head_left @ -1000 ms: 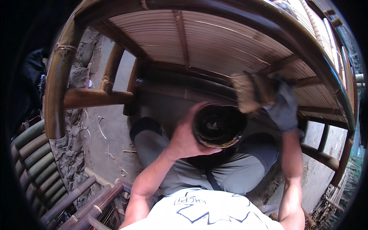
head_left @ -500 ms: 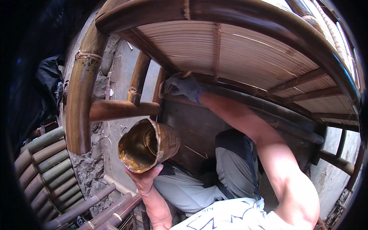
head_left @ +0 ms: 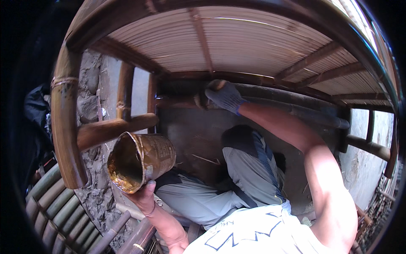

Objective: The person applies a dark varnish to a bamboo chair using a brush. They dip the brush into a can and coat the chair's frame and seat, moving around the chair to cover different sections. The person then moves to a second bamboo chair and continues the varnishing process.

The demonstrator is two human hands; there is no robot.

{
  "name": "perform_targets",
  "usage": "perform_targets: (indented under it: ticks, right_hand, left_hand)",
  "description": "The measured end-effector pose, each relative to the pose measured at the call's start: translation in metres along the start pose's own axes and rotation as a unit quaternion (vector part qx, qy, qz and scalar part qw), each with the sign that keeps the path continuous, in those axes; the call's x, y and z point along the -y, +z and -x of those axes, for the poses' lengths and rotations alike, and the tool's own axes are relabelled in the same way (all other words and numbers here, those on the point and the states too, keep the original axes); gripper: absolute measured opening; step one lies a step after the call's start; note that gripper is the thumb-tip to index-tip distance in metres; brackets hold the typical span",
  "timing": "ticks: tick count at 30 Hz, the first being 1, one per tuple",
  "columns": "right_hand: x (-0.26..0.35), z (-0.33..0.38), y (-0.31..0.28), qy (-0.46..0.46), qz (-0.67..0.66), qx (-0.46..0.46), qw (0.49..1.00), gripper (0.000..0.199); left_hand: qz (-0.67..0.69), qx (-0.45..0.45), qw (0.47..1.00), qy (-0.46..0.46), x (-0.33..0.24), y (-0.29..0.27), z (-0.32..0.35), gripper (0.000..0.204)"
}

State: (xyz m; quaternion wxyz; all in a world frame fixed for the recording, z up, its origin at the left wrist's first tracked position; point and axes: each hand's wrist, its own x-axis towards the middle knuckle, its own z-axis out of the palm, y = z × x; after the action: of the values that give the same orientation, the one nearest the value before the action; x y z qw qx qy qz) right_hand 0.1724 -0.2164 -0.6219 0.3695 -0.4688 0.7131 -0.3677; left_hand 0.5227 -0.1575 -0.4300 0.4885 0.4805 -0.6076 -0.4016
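Observation:
My left hand (head_left: 144, 197) is closed under a tin can (head_left: 159, 155), which tilts with its mouth toward me. Glossy amber-brown liquid, like varnish, coats its inside. My right hand (head_left: 226, 95), in a grey knit glove, is closed on a paintbrush (head_left: 199, 101). The brush is at a horizontal bamboo rail (head_left: 179, 102) low on the far side of a bamboo frame; I cannot tell whether its bristles touch the rail. Above the hand slants a slatted bamboo panel (head_left: 253, 40) with brown cross strips.
A thick bamboo post (head_left: 65, 122) and a side rail (head_left: 116, 130) stand left of the can. Curved bamboo (head_left: 177, 6) arches overhead. Stacked bamboo poles (head_left: 67, 211) lie at lower left, beside rough stonework (head_left: 91, 203). My bent knees are between my arms.
My right hand with the paintbrush has moved right, from the left corner post along the far rail. The view has shifted, and the can appears further left and still held.

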Motion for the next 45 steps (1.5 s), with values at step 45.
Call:
perform_targets:
  ticks: [45]
  right_hand:
    - [-0.223, 0.402, -0.444, 0.334, 0.139, -0.563, 0.743, 0.045]
  left_hand:
    - [0.03, 0.139, 0.99, 0.023, 0.003, 0.048, -0.054, 0.052]
